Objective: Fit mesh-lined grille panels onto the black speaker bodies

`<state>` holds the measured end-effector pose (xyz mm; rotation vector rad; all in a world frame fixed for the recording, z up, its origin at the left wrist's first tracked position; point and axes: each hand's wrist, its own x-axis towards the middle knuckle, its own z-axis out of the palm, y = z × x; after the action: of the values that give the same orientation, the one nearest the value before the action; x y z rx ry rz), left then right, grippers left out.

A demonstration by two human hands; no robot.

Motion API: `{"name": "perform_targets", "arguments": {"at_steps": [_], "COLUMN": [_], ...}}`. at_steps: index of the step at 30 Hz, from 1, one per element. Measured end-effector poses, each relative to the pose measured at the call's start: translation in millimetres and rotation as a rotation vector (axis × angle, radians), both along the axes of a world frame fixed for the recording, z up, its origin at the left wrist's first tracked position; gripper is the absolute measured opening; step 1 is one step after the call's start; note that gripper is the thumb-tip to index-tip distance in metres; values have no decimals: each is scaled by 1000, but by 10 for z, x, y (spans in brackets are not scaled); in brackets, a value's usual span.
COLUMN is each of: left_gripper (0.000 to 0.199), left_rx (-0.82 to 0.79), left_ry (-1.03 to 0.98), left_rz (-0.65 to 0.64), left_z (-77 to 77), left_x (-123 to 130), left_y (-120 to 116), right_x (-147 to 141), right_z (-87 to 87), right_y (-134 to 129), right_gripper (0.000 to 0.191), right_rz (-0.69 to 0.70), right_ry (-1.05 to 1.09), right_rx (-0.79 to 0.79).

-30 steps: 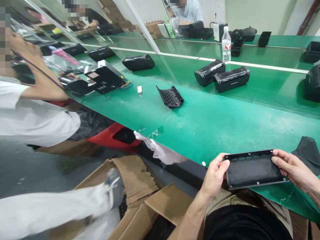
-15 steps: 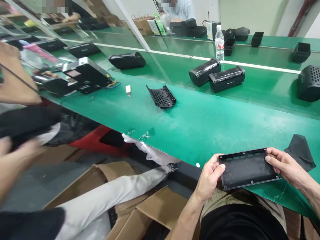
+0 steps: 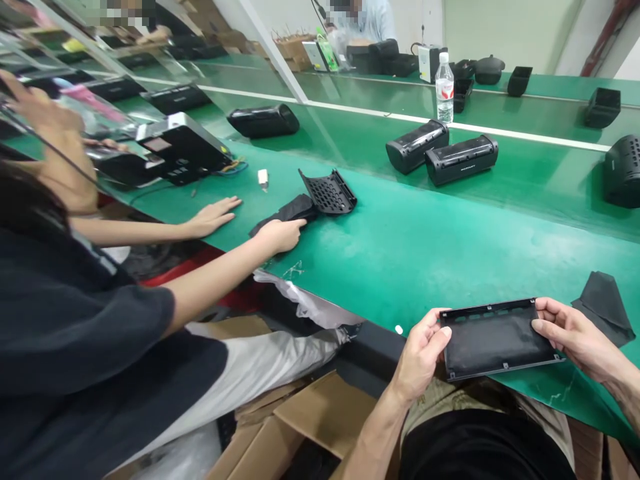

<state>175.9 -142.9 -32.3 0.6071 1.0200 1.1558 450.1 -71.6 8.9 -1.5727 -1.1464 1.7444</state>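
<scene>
A black rectangular panel (image 3: 500, 340) with small tabs along its long edges is held over the table's front edge at the lower right. My left hand (image 3: 423, 353) grips its left end, thumb on the inner face. At the right end my right hand (image 3: 575, 333) pinches the panel between thumb and fingers. A folded black cloth (image 3: 603, 307) lies on the green table (image 3: 400, 260) just beyond my right hand. A small white piece (image 3: 399, 329) is near my left hand.
To the left, a co-worker's hand (image 3: 283, 235) touches a black cloth (image 3: 287, 212) beside a perforated black part (image 3: 333, 193). Black speaker housings (image 3: 463, 160) and a water bottle (image 3: 445, 90) stand farther back. Cardboard boxes (image 3: 330, 413) lie below the table.
The co-worker at the left has leaned in, and both their hands are now over the table, with a black cloth beside the perforated part. My hands hold the panel almost unchanged.
</scene>
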Motion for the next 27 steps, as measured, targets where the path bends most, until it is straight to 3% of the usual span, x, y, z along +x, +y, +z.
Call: {"name": "perform_targets", "arguments": {"at_steps": [10,20,27], "left_gripper": [47,52,54], "left_rx": [5,5,-66], "left_ry": [11,4,-168], "left_rz": [2,-12,55], "left_z": [6,44,92], "left_x": [-8,-24,8], "left_y": [15,18,-10], "right_x": [9,-10,2], "right_z": [0,-7,-78], "right_y": [3,-3,-5], "right_gripper": [63,70,74], "right_rz": [10,-31,-146], "right_ry": [0,39,144], "right_rx": [18,-4,-129]}}
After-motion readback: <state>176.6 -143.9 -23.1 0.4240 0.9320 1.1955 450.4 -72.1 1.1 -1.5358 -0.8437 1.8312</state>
